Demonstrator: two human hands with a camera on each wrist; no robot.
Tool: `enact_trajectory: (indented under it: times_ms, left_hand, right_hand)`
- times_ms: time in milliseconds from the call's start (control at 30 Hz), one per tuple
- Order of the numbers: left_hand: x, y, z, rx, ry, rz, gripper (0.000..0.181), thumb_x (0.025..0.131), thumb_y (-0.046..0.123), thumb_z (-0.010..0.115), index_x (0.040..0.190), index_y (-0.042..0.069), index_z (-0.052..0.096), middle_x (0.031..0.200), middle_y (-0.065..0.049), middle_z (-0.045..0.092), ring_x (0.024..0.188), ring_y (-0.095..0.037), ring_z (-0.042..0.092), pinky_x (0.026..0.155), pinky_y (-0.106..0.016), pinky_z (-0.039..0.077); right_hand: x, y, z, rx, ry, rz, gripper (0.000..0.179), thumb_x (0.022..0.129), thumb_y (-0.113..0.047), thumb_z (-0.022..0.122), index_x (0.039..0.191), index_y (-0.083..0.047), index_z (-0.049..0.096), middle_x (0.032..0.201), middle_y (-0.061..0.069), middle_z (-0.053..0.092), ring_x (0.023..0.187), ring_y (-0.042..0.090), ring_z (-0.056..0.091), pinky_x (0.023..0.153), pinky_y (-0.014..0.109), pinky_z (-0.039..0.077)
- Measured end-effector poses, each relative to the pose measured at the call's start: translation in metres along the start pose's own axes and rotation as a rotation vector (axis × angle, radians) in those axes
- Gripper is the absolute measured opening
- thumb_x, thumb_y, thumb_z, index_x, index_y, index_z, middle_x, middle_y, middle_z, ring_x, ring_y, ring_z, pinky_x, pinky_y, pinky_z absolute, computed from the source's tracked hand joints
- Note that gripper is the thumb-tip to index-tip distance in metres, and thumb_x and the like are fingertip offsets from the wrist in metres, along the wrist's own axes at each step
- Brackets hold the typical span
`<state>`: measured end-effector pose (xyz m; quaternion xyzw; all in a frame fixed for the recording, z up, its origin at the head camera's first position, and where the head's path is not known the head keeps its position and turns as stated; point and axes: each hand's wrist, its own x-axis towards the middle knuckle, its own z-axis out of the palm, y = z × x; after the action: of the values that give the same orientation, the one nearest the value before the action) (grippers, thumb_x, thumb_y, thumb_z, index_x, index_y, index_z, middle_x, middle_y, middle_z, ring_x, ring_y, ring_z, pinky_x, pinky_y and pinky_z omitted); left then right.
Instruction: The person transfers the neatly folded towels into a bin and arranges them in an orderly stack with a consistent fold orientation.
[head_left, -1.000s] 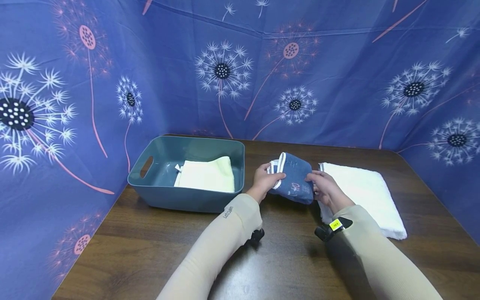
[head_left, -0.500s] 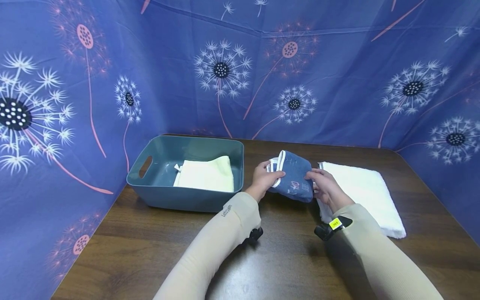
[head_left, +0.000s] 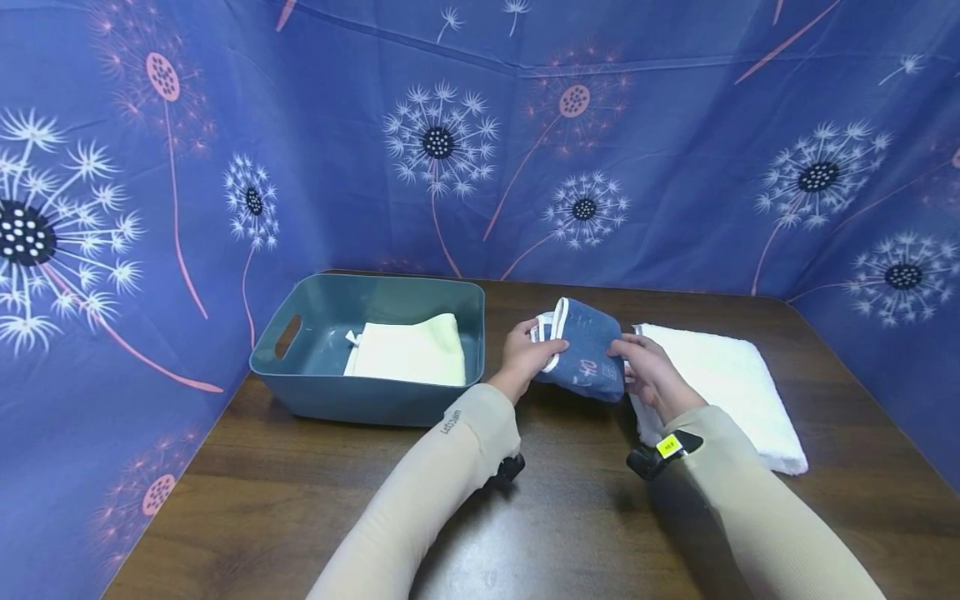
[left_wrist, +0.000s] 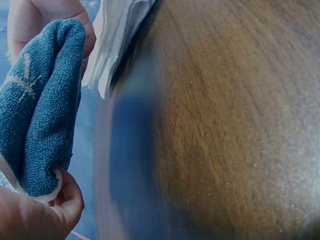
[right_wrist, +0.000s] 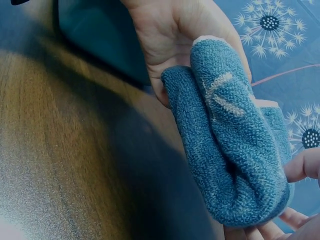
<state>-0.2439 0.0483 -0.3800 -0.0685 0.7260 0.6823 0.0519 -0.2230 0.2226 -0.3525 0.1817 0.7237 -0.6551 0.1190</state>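
A folded blue towel (head_left: 588,350) with white edging and small printed letters is held between both hands above the table. My left hand (head_left: 523,354) grips its white-edged left end, thumb on the near face. The right hand (head_left: 651,375) pinches the opposite end. In the left wrist view the towel (left_wrist: 52,100) shows as thick rounded folds with a pale star-like mark. The right wrist view shows the underside folds of the towel (right_wrist: 235,140), with the right fingertips (right_wrist: 303,166) at its lower right end. Some fingers are hidden behind the cloth.
A teal plastic bin (head_left: 367,404) stands to the left, holding a folded pale-yellow cloth (head_left: 408,350). Right of the hands lies a folded white towel (head_left: 720,392), partly behind the right hand. The brown wooden table (head_left: 300,517) meets a blue dandelion-print curtain (head_left: 510,150) at the back.
The view shifts slightly. Both hands keep their hold on the blue towel, which stays in nearly the same place and folded shape.
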Motion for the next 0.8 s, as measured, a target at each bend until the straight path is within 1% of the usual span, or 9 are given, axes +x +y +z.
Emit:
enact_trajectory:
  times_ms: [100,300,433,633,800]
  left_hand:
    - [-0.0009,0.0013,-0.0006,0.016,0.009,0.001,0.069,0.074,0.018,0.078,0.135,0.007,0.047,0.117,-0.011,0.056,0.099,-0.019,0.057,0.082,-0.029,0.049]
    - [-0.0018,0.0045,-0.0013,0.038,0.02,-0.007,0.069,0.074,0.021,0.079,0.135,0.009,0.047,0.119,-0.011,0.055,0.103,-0.021,0.055,0.086,-0.031,0.048]
    - [-0.0024,0.0058,-0.0017,0.036,0.013,-0.011,0.069,0.075,0.022,0.078,0.136,0.01,0.047,0.119,-0.011,0.054,0.102,-0.021,0.055,0.086,-0.032,0.048]
    - [-0.0019,0.0062,-0.0001,0.041,0.032,0.015,0.068,0.074,0.021,0.079,0.134,0.009,0.049,0.125,-0.012,0.053,0.106,-0.022,0.053,0.088,-0.032,0.046]
    - [-0.0025,0.0083,0.0007,0.046,0.03,0.012,0.068,0.075,0.021,0.078,0.135,0.011,0.048,0.126,-0.011,0.052,0.109,-0.022,0.052,0.089,-0.033,0.046]
  right_hand:
    - [-0.001,-0.0016,0.0003,0.006,-0.005,0.001,0.069,0.089,-0.015,0.049,0.148,-0.005,0.015,0.147,0.019,0.02,0.114,0.031,0.04,0.099,0.048,0.036]
    - [-0.0024,-0.0045,0.0006,0.011,-0.009,0.004,0.07,0.089,-0.015,0.048,0.148,-0.005,0.014,0.148,0.02,0.018,0.123,0.036,0.034,0.101,0.05,0.033]
    - [-0.0034,-0.006,0.0003,0.015,0.003,0.013,0.069,0.089,-0.016,0.049,0.148,-0.006,0.014,0.148,0.019,0.018,0.123,0.035,0.033,0.101,0.05,0.033]
    - [-0.0049,-0.0079,0.0002,0.015,0.008,0.012,0.068,0.089,-0.016,0.049,0.148,-0.007,0.016,0.147,0.018,0.02,0.116,0.031,0.037,0.1,0.048,0.035]
    - [-0.0078,-0.0101,-0.0001,0.028,0.008,0.005,0.068,0.089,-0.015,0.049,0.148,-0.007,0.015,0.148,0.018,0.018,0.121,0.034,0.034,0.101,0.049,0.034]
